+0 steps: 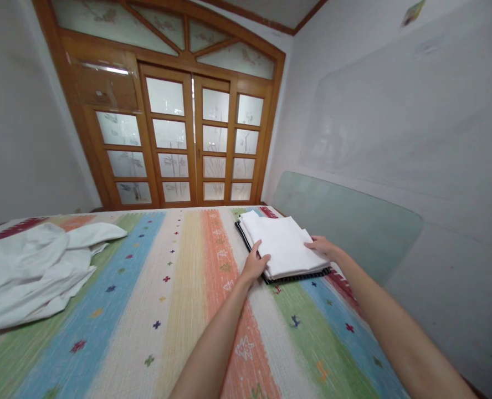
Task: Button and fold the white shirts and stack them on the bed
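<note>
A folded white garment [281, 241] lies on top of a neat pile near the headboard side of the bed. Beneath it, the edges of a folded black garment with pale stripes [298, 277] stick out. My left hand [256, 265] holds the left edge of the white garment, thumb and forefinger against it. On the opposite side, my right hand [321, 246] grips the right edge, its fingertips on the cloth. Parts of the fingers on both hands are hidden by the cloth.
A crumpled white cloth [38, 271] is spread at the left on the striped, colourful bedspread [179, 332]. A pale green headboard [346, 216] stands along the right wall. Wooden sliding doors with glass panes [191, 138] are beyond the bed.
</note>
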`<state>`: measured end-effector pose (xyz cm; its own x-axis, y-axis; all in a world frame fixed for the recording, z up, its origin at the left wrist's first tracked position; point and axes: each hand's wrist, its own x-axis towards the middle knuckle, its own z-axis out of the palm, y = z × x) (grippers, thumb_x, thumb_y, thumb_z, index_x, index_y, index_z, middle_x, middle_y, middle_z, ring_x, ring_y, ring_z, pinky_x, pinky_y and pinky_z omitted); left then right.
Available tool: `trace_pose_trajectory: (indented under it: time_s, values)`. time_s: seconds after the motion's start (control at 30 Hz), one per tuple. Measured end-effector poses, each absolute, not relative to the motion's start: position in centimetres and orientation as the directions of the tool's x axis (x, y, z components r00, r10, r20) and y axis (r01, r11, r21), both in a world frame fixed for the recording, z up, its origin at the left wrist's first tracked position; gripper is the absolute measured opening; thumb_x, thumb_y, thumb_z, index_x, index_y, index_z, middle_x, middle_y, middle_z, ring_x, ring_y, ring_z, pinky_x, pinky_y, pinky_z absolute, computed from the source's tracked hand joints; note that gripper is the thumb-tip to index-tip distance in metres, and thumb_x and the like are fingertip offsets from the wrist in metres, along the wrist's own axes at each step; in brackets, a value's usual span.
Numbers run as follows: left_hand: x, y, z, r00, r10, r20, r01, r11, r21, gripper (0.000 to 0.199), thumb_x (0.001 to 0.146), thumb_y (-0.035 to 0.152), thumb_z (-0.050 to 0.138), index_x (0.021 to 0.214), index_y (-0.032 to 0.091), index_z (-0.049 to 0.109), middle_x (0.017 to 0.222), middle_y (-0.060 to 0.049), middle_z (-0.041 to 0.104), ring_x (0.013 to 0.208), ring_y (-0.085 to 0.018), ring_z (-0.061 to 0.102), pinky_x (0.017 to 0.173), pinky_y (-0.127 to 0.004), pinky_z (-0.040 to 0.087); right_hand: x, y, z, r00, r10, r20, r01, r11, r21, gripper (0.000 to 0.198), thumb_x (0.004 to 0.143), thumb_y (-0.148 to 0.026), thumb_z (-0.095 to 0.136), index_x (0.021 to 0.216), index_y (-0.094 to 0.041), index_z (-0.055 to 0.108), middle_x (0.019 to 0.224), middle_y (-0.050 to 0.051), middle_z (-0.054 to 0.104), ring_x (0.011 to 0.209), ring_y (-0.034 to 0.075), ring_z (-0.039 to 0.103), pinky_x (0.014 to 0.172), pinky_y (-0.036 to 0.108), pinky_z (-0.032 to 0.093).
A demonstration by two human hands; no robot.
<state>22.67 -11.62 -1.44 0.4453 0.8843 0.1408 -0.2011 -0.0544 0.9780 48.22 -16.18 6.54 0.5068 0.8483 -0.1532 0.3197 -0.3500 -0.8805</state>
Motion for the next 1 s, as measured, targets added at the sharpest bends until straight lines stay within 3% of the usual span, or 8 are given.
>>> trace_pose_trajectory:
  time_s: [0.23, 0.43, 0.6, 0.67, 0.73, 0.8, 0.9, 1.0]
  values:
    - [22.7, -11.5, -1.9, 0.348, 0.908, 0.234, -0.212, -0.167, 0.963, 0.075, 0.076, 0.023, 0.066, 0.146, 0.022, 0.040, 0.147, -0.008, 0.048, 0.125, -0.022, 0.053, 0.110, -0.034, 0.036, 49.0, -15.1, 6.1, 0.470, 0.882, -0.016, 0.461, -0.261, -0.848, 0.034, 0.069, -0.025, 0.077, 0.100, -0.016, 0.065, 0.092, 0.006, 0.073, 0.077, 0.017, 0.067, 0.068, 0.025, 0.054]
    - [22.3, -12.1, -1.5, 0.340, 0.902, 0.267, -0.032, -0.273, 0.961, 0.067, 0.082, 0.021, 0.055, 0.147, 0.019, 0.038, 0.151, -0.009, 0.042, 0.139, -0.022, 0.038, 0.118, -0.036, 0.023, 48.5, -14.5, 5.2, 0.569, 0.822, 0.026, 0.606, -0.398, -0.689, 0.031, 0.073, -0.019, 0.067, 0.103, -0.013, 0.064, 0.096, 0.008, 0.072, 0.083, 0.019, 0.067, 0.071, 0.025, 0.052]
    - [22.4, -13.5, -0.8, 0.305, 0.913, 0.272, 0.171, -0.333, 0.927, 0.062, 0.085, 0.023, 0.049, 0.146, 0.012, 0.038, 0.158, -0.014, 0.026, 0.145, -0.023, 0.026, 0.120, -0.035, 0.017, 47.8, -14.1, 5.6, 0.637, 0.770, 0.022, 0.628, -0.502, -0.595, 0.042, 0.072, -0.021, 0.065, 0.112, -0.009, 0.062, 0.109, 0.019, 0.067, 0.102, 0.031, 0.063, 0.085, 0.038, 0.051]
    - [22.5, -14.3, -0.5, 0.305, 0.903, 0.302, 0.224, -0.376, 0.899, 0.067, 0.083, 0.025, 0.052, 0.146, 0.011, 0.036, 0.161, -0.013, 0.016, 0.147, -0.025, 0.020, 0.120, -0.034, 0.017, 46.7, -14.0, 5.7, 0.650, 0.751, 0.114, 0.696, -0.529, -0.485, 0.053, 0.075, -0.023, 0.062, 0.124, -0.006, 0.055, 0.124, 0.025, 0.059, 0.118, 0.038, 0.054, 0.096, 0.048, 0.045]
    - [22.4, -15.1, -0.3, 0.327, 0.874, 0.358, 0.294, -0.455, 0.841, 0.072, 0.080, 0.026, 0.056, 0.146, 0.010, 0.035, 0.163, -0.013, 0.008, 0.148, -0.027, 0.015, 0.121, -0.036, 0.018, 45.2, -13.7, 5.7, 0.563, 0.774, 0.289, 0.822, -0.488, -0.294, 0.061, 0.079, -0.022, 0.057, 0.136, -0.005, 0.045, 0.140, 0.026, 0.046, 0.132, 0.039, 0.040, 0.106, 0.052, 0.035]
    - [22.1, -16.0, -0.1, 0.382, 0.823, 0.420, 0.393, -0.556, 0.733, 0.069, 0.080, 0.026, 0.056, 0.144, 0.008, 0.038, 0.162, -0.014, 0.008, 0.148, -0.030, 0.008, 0.121, -0.041, 0.018, 43.9, -13.3, 5.3, 0.373, 0.834, 0.407, 0.925, -0.370, -0.089, 0.063, 0.084, -0.022, 0.049, 0.144, -0.007, 0.037, 0.152, 0.021, 0.033, 0.142, 0.035, 0.025, 0.113, 0.049, 0.025]
    - [21.1, -17.1, 0.0, 0.521, 0.739, 0.426, 0.515, -0.671, 0.533, 0.058, 0.088, 0.027, 0.047, 0.141, 0.004, 0.041, 0.159, -0.020, 0.019, 0.148, -0.033, 0.007, 0.120, -0.048, 0.019, 43.1, -12.5, 3.9, 0.214, 0.926, 0.311, 0.973, -0.231, 0.018, 0.057, 0.095, -0.030, 0.033, 0.148, -0.009, 0.033, 0.158, 0.015, 0.025, 0.147, 0.028, 0.017, 0.116, 0.045, 0.019]
    - [19.8, -17.9, -0.1, 0.620, 0.679, 0.392, 0.552, -0.733, 0.397, 0.055, 0.096, 0.031, 0.036, 0.144, 0.003, 0.036, 0.157, -0.023, 0.023, 0.147, -0.031, 0.016, 0.117, -0.049, 0.026, 43.6, -11.7, 2.4, 0.285, 0.943, 0.171, 0.957, -0.291, 0.008, 0.058, 0.099, -0.036, 0.019, 0.145, -0.006, 0.037, 0.155, 0.018, 0.030, 0.145, 0.030, 0.024, 0.115, 0.046, 0.021]
